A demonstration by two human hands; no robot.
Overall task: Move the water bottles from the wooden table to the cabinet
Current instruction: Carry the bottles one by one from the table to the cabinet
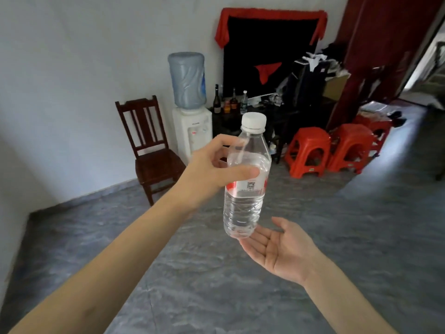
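Note:
A clear plastic water bottle (243,203) with a white cap and a red-and-white label hangs upright in mid-air at the centre of the head view. My left hand (212,168) grips it round its upper body, thumb across the front. My right hand (279,249) lies palm up with straight fingers just under the bottle's base, fingertips at or near it. A dark low cabinet (286,116) stands against the far wall, with several bottles and clutter on top.
A wooden chair (149,145) stands at the left wall, a white water dispenser (192,131) with a blue jug beside it. Red plastic stools (310,150) sit on the grey floor to the right. A dark red door (385,56) stands at the far right.

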